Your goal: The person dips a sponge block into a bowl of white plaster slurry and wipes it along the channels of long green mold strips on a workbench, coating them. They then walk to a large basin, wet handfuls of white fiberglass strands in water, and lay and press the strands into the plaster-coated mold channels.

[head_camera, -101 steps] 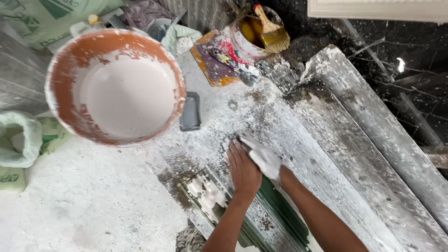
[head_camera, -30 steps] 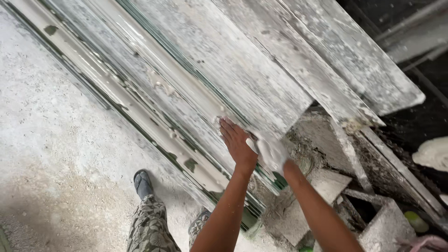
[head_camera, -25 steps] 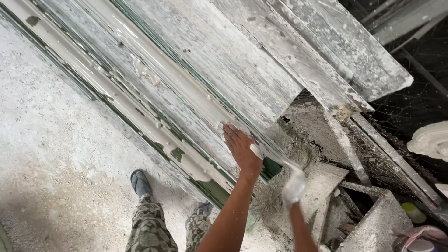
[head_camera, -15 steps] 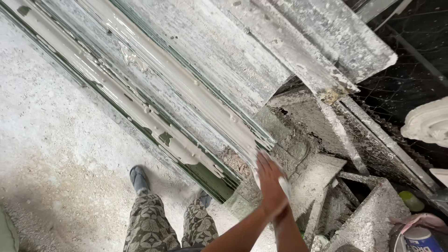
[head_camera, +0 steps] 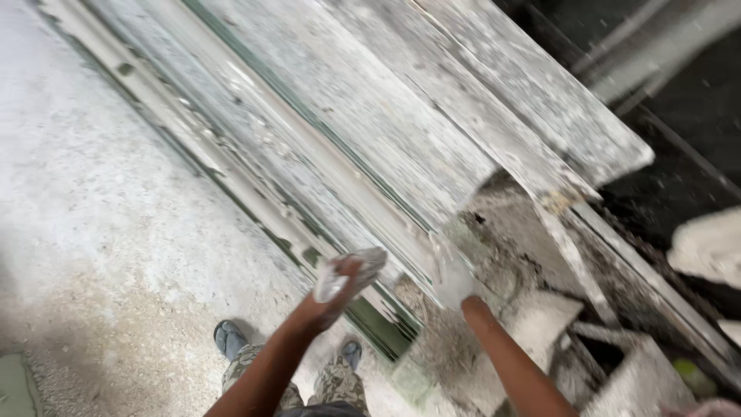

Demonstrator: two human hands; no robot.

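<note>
Beside mould edge, hands plaster-coated

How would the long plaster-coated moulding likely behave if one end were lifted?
The moulding is long and caked in white plaster, so probably heavy and awkward. Being narrow for its length, it may sag or crack. The plaster-covered left hand and right hand suggest a slippery grip.

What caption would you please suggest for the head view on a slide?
Two plaster-coated hands, left and right, at the end of a long plaster-caked mould, feet on the dusty floor.
</note>
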